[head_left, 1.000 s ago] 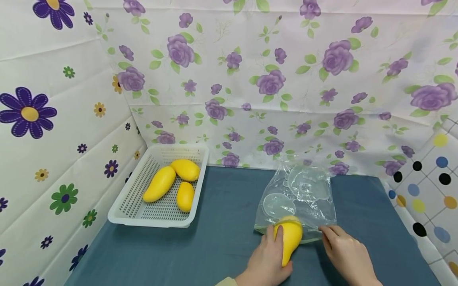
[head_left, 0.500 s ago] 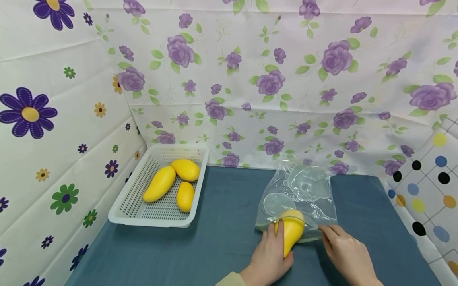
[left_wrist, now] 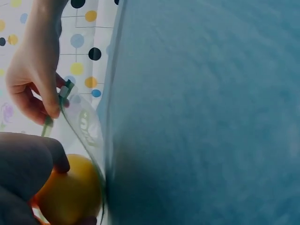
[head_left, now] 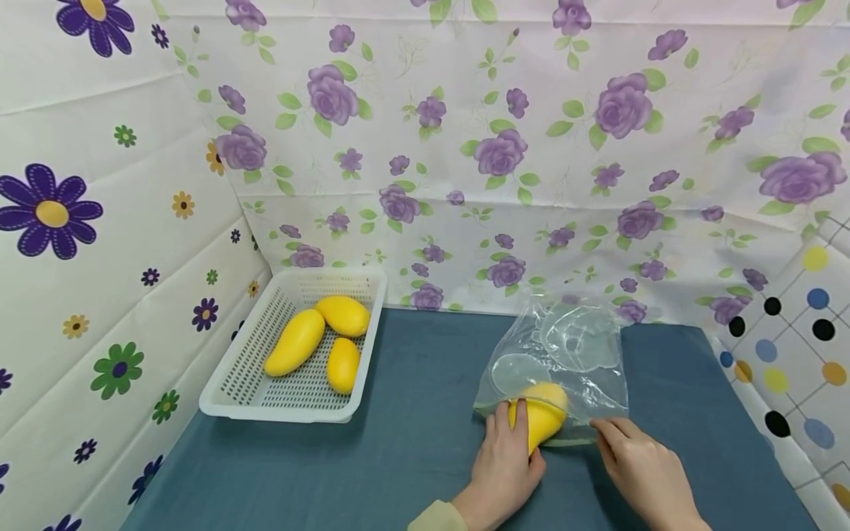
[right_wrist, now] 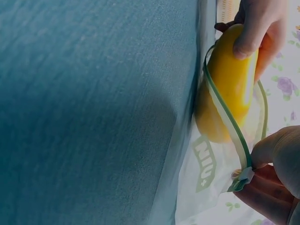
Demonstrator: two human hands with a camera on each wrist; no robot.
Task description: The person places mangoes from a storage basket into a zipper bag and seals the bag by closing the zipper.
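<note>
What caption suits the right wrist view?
Left hand holding a yellow mango partway inside a clear zipper bag, right hand pinching the bag's rim.

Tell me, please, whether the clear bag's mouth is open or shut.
Open: the clear bag has its green-edged lips parted around the yellow mango, which is partly inside.

Free lane on the blue tabletop (head_left: pixel 425 376) between white basket (head_left: pixel 279 414) at left and clear bag (head_left: pixel 594 389) at right, walled off at the far edge by the floral sheet (head_left: pixel 458 169). Mango (head_left: pixel 546 422) and left hand (head_left: pixel 507 457) block the left part of the bag mouth (right_wrist: pixel 231 118); only a narrow gap sits between mango and right hand (head_left: pixel 643 464).
</note>
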